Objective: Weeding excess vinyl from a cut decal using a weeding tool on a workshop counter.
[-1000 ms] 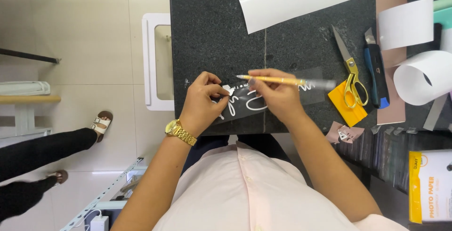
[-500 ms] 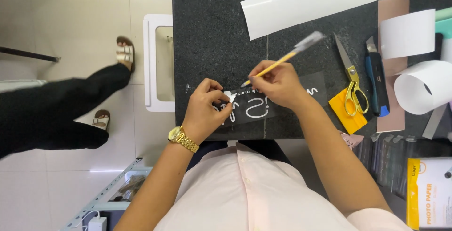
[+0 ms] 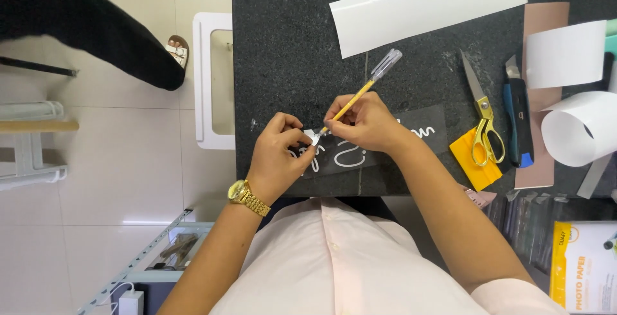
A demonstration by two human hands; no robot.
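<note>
Landmark: black sheet (image 3: 385, 145) with white script, flat on the dark worktop (image 3: 289, 45) at its near edge.

- Left hand (image 3: 279, 154): sits on the sheet's left end, fingers curled, thumb and forefinger pinching a small white scrap (image 3: 313, 136) just above the sheet's left part. Gold watch (image 3: 247, 198) on that wrist.
- Right hand (image 3: 366, 122): over the sheet's middle, closed round a yellow tool (image 3: 357, 95) in a pen grip. Tool tip touches the scrap at the left hand's fingertips; clear cap end points up and right, away from the sheet.
- Both hands nearly meet over the sheet's left half and hide most of the script there. Right end of the sheet is uncovered.

Around the sheet:
- Long white strip (image 3: 427, 10) lies well beyond it, tilted, toward the far side of the worktop.
- Yellow squeegee (image 3: 472, 161) just off the sheet's right end; scissors (image 3: 482, 119) with yellow handles lie over it, blades pointing away.
- Blue knife (image 3: 517, 119) right of the scissors, on a brown sheet (image 3: 546, 32).
- White paper rolls (image 3: 575, 125) further right.
- Yellow paper pack (image 3: 581, 267) below and right of the sheet, off the worktop edge.
- White tray (image 3: 204, 80) left of the worktop.
- Another person's dark leg and sandal (image 3: 177, 48) on the floor, far left of the sheet.

Nothing lies between the hands and the sheet.
</note>
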